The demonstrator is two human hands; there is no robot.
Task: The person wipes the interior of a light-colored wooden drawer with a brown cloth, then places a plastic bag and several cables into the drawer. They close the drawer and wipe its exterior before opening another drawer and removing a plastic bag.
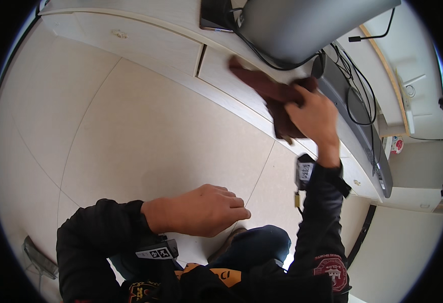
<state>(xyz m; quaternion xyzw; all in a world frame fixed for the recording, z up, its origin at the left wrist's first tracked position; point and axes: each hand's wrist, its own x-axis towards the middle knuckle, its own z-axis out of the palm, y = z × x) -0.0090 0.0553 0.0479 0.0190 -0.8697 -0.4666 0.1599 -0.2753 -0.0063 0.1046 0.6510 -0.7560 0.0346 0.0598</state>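
Note:
A dark brown cloth (277, 96) is bunched in my right hand (313, 118), whose fingers are closed round it. The cloth hangs over the front edge of the pale cabinet (156, 38), its far end blurred and stretched toward the left. A long grey bar-shaped device (340, 96) lies on the cabinet top just beyond that hand. My left hand (201, 209) hovers over the floor in front of my body, back upward. Its fingers are curled in, and I see nothing in them.
A large grey curved panel (302, 25) stands on the cabinet, with a black cable (262, 50) round its base. A dark flat device (216, 15) lies to its left. More black cables (358, 101) loop at the right. A chair (39, 257) shows at lower left.

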